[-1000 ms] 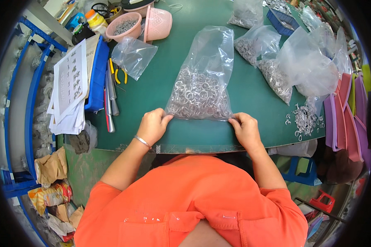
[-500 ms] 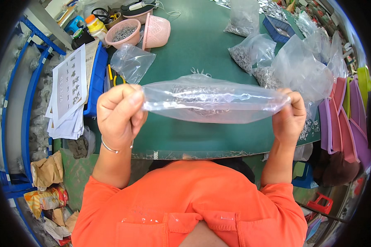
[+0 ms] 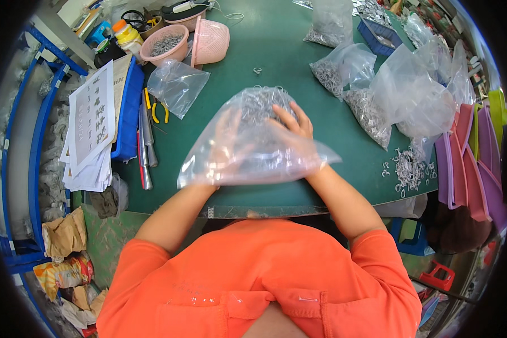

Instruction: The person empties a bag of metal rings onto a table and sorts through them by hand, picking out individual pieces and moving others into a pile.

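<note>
A clear plastic bag [image 3: 200,160] spreads over the near middle of the green table. Behind and partly under it is a pile of small silver metal rings [image 3: 259,101]. My left hand [image 3: 228,141] shows blurred through the plastic at the pile's left side, its fingers apart. On the other side my right hand [image 3: 296,132] has spread fingers against the rings, with its palm and wrist partly behind the film. Whether the fingers lie inside or under the bag, I cannot tell. A single loose ring [image 3: 257,70] lies beyond the pile.
Filled bags of metal pieces [image 3: 369,115] stand at the right, near scattered rings [image 3: 409,169]. Pink baskets [image 3: 211,44], an empty plastic bag [image 3: 177,87], yellow-handled pliers [image 3: 160,112] and a blue tray [image 3: 127,135] with papers [image 3: 93,124] are at the left. Coloured bins [image 3: 462,163] line the right edge.
Both hands have let go of the bag's stretched edge and moved forward and inward to the pile. The bag has dropped over the hands and the near side of the rings.
</note>
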### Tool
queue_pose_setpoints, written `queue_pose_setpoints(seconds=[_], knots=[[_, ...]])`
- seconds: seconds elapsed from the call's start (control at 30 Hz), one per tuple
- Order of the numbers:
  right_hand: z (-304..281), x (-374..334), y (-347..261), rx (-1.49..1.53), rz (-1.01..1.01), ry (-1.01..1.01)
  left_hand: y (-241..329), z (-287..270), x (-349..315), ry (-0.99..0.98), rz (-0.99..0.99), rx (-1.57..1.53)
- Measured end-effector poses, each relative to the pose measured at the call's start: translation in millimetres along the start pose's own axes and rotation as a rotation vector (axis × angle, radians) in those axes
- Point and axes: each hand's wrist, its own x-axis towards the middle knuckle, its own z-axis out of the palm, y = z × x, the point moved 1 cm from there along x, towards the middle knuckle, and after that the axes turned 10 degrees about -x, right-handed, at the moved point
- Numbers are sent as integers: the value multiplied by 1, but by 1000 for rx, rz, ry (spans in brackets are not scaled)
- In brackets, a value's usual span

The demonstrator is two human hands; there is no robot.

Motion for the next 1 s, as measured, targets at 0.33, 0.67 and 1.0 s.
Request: queue_pose_setpoints(seconds=[0.33, 0.67, 1.0], knots=[[-33, 13, 10, 382, -14, 166, 49, -1, 18, 141, 365, 288], [-103, 54, 54, 1020, 631, 411, 41, 7, -6, -110, -69, 576], [-89, 84, 63, 558, 623, 171, 106, 15, 99, 379, 302, 64]])
